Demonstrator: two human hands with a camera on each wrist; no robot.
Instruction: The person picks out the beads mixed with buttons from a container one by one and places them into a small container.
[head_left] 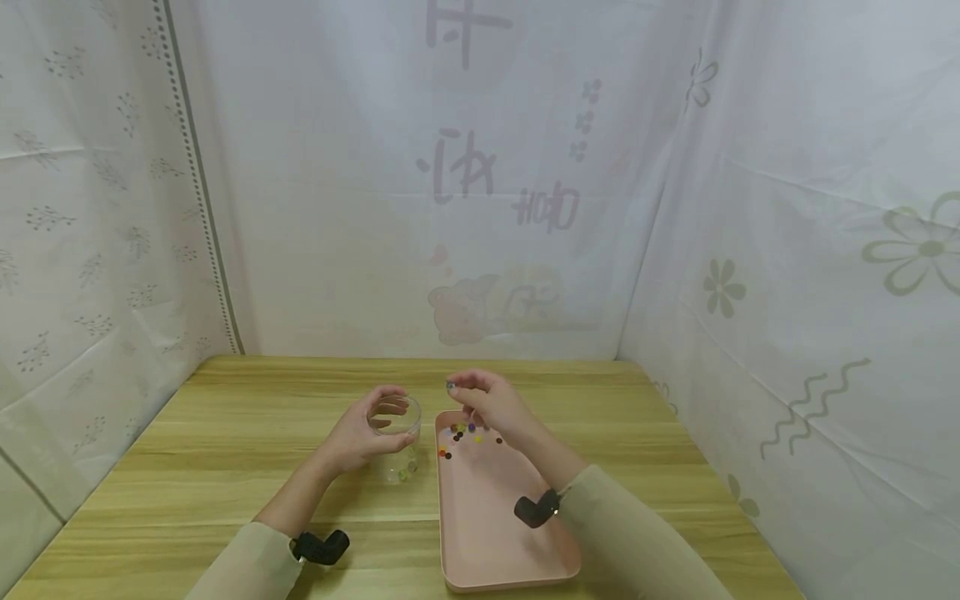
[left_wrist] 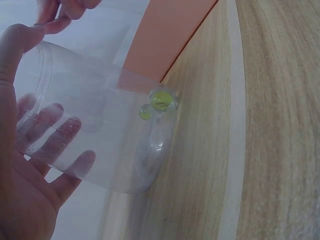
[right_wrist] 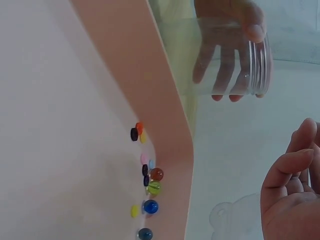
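Observation:
My left hand [head_left: 356,437] grips a clear plastic jar [left_wrist: 100,80] around its upper part, the jar standing tilted in the left wrist view. Yellow-green marbles [left_wrist: 163,100] lie at its bottom. Between thumb and fingertips my right hand [head_left: 497,408] pinches a small bluish marble [head_left: 451,386], above the far end of a pink tray [head_left: 487,517] and to the right of the jar's mouth. Along that end of the tray lie glass marbles, among them a blue marble [right_wrist: 150,206] and a green marble [right_wrist: 154,188], with small flat pieces in black, yellow, orange and pink.
The tray's raised rim [head_left: 441,517] runs close beside the jar. Everything stands on a wood-grain table [head_left: 225,450]. Printed white curtains [head_left: 337,208] hang behind the table and on both sides. A black wrist camera [head_left: 537,508] on the right arm hangs over the tray.

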